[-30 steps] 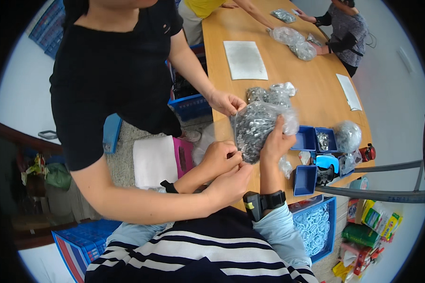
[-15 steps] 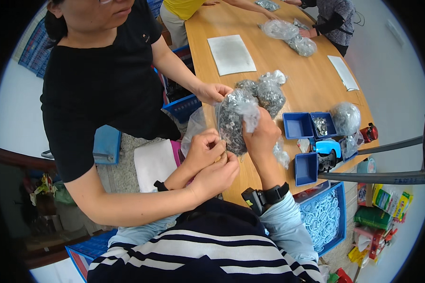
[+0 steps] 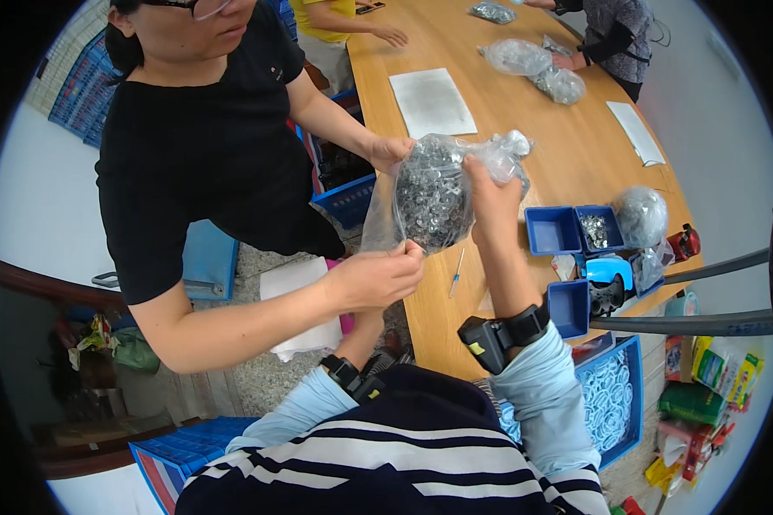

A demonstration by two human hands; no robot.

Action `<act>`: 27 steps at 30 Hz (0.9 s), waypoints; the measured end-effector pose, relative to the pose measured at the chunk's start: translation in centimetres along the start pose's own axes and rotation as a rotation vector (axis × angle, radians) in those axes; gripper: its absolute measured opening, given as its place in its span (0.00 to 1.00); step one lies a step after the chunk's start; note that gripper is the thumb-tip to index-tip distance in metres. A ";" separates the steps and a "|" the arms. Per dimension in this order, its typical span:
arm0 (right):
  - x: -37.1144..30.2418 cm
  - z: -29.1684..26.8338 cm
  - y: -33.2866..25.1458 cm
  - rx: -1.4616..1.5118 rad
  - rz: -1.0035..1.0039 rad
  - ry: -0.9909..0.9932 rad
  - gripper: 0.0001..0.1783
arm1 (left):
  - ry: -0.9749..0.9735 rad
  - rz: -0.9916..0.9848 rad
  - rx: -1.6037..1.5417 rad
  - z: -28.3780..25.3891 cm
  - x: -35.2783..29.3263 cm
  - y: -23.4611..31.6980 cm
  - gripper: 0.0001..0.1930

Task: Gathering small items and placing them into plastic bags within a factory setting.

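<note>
A clear plastic bag (image 3: pixel 434 193) full of small shiny metal-looking pieces is raised over the table's near left edge. My right hand (image 3: pixel 496 202) is closed on its right side, thumb uppermost. Across from me a co-worker in black grips the bag too, one hand (image 3: pixel 390 154) at its upper left and the other hand (image 3: pixel 378 279) pinching its lower edge. Only a little of my left hand (image 3: pixel 369 326) shows beneath that person's forearm; its fingers are hidden. Just right of the bag's lower corner, a thin blue-and-white pen-like stick (image 3: pixel 457 273) lies on the table.
Small blue bins (image 3: pixel 551 230), one holding metal pieces, stand right of my arm beside a filled bag (image 3: pixel 642 216). A blue crate (image 3: pixel 610 403) of light-blue rings sits below the table edge. White sheets (image 3: pixel 432 103) lie farther back. Other people work at the far end.
The bag has tilted and turned its broad side up. My left hand has drawn back toward me, under the co-worker's arm. The stick on the table has come into sight.
</note>
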State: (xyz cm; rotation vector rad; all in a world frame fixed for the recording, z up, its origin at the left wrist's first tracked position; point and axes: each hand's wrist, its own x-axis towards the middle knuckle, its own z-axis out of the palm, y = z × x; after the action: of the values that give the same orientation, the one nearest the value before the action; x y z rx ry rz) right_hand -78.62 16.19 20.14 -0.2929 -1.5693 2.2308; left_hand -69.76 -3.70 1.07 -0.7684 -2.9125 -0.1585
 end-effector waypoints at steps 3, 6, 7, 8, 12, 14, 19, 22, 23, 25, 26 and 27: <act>0.6 -0.3 -0.9 0.064 0.151 -0.069 0.07 | 0.151 -0.233 -0.370 -2.0 2.4 4.2 0.10; 1.1 -0.7 -2.8 0.097 0.284 -0.178 0.05 | 0.246 -0.498 -1.056 -4.6 4.9 7.0 0.11; 1.1 -0.6 -3.4 0.101 0.352 -0.235 0.05 | 0.244 -0.352 -0.812 -4.9 4.8 7.9 0.11; 1.3 -0.3 -4.0 0.099 0.350 -0.241 0.05 | 0.238 -0.207 -0.570 -5.3 5.0 8.6 0.11; 2.0 1.1 -5.5 0.233 0.416 -0.323 0.05 | -0.694 -0.159 -0.585 -9.3 4.8 10.0 0.12; 1.6 3.2 -6.5 0.244 0.419 -0.402 0.06 | 0.262 -0.245 -1.540 -8.9 5.0 8.3 0.12; 2.0 5.7 -9.1 0.243 0.390 -0.462 0.09 | 0.882 -0.578 -1.848 -13.5 10.6 8.4 0.05; 1.5 7.3 -10.2 0.279 0.370 -0.487 0.10 | 1.088 -0.528 -1.639 -13.8 11.3 7.0 0.05; 1.5 8.0 -10.3 0.300 0.376 -0.494 0.10 | 1.134 -0.582 -1.494 -14.2 11.5 6.2 0.08; 1.7 8.2 -10.6 0.319 0.372 -0.504 0.11 | 1.164 -0.603 -1.368 -14.5 11.5 4.4 0.10; 1.9 8.1 -10.5 0.338 0.375 -0.483 0.11 | 1.182 -0.627 -1.246 -15.0 11.4 3.8 0.13; 2.2 7.9 -10.4 0.355 0.380 -0.462 0.11 | 1.179 -0.630 -1.160 -15.3 11.2 3.6 0.15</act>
State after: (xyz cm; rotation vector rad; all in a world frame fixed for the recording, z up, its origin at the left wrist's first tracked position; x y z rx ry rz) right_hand -81.62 13.42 32.72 0.0398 -1.3617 2.9873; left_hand -76.26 2.81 18.06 0.2533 -1.5775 -1.7018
